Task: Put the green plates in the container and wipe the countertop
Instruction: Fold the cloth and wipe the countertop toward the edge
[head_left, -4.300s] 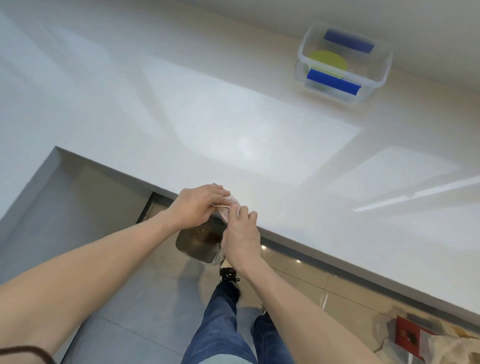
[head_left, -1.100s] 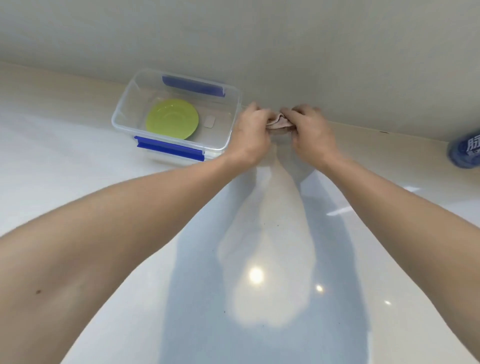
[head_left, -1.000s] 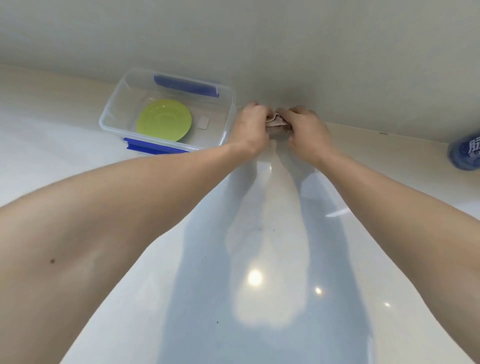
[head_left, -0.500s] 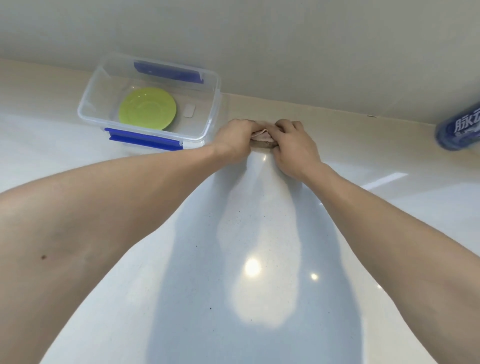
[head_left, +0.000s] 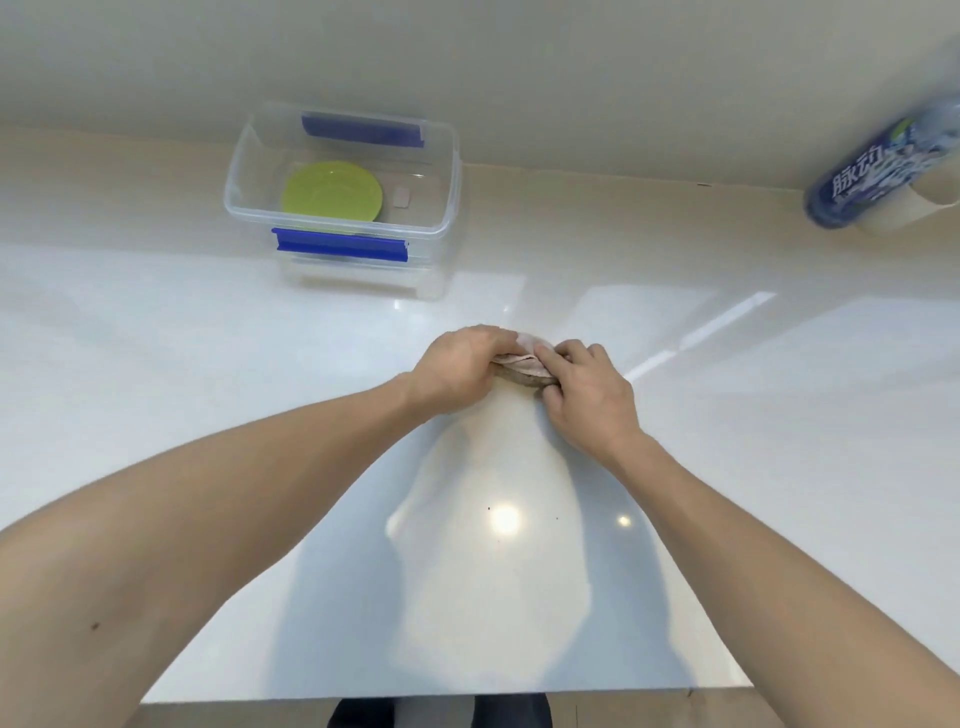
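Over on the left of your view, the clear container (head_left: 448, 156) sits at the back of the bench (head_left: 156, 338), close to the wall, blue latches on its near and far long sides. Inside it, a green plate (head_left: 332, 191) lies flat on the bottom, toward the left end; whether there's more than one stacked there, you can't tell from here. A small pale tag shows on the bottom, just right of the plate.

Moving to the middle: your left hand (head_left: 457, 366) is clenched on the left end of a pinkish cloth (head_left: 522, 361), knuckles up, pressing it to the bench. Right beside it, your right hand (head_left: 587, 387) is grasping the other end of that same cloth, fingers curled over the top. Both hands nearly touch, the cloth bunched between them, well forward of the container.

Nearer you, the glossy white surface mirrors a bright light spot, with a couple of dark specks close to it.

Far right, up by the wall, a blue bottle (head_left: 878, 171) with white lettering stands at the edge of view.
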